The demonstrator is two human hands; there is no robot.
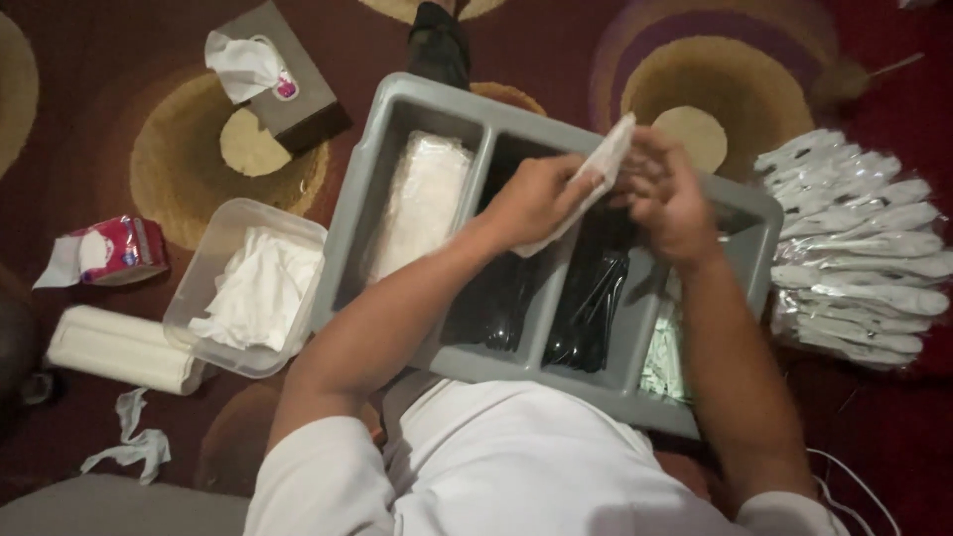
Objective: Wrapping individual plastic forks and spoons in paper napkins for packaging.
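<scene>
Over the grey tray [397,119], at twelve o'clock, my left hand [531,199] and right hand [665,194] both pinch the white napkin [601,169]; a loose grip could drop it onto the black cutlery [586,308].

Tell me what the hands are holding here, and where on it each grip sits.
Both hold one white napkin above the grey tray: left hand at its lower middle, right hand near its upper end.
</scene>
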